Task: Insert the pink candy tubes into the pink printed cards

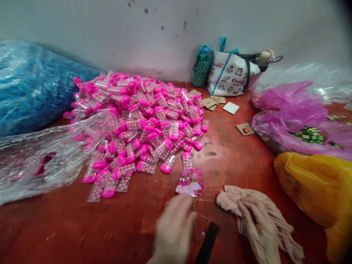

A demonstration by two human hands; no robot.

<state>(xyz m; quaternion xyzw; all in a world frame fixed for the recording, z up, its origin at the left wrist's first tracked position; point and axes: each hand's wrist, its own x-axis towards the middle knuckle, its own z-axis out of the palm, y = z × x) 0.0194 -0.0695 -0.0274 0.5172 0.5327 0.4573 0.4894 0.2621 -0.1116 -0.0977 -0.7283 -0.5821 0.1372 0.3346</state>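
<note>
My left hand [174,229] is smeared by motion at the lower middle, so its fingers cannot be made out. Just beyond it lies a small stack of pink printed cards [189,181]. My right hand [260,227] has its fingers pressed together on a crumpled beige cloth [277,212] on the red table. A large heap of small clear flat bottles with pink caps [165,117], filled with pink beads, covers the left and middle. One of these bottles [186,160] touches the cards' far edge. Between my hands is a black strip [208,242].
A big clear bag of blue pieces [35,84] and loose clear plastic [55,157] stand left. At right are a purple bag [291,99] and a yellow bag [310,187]. A white tote [228,73] and cardboard squares [210,103] sit near the wall.
</note>
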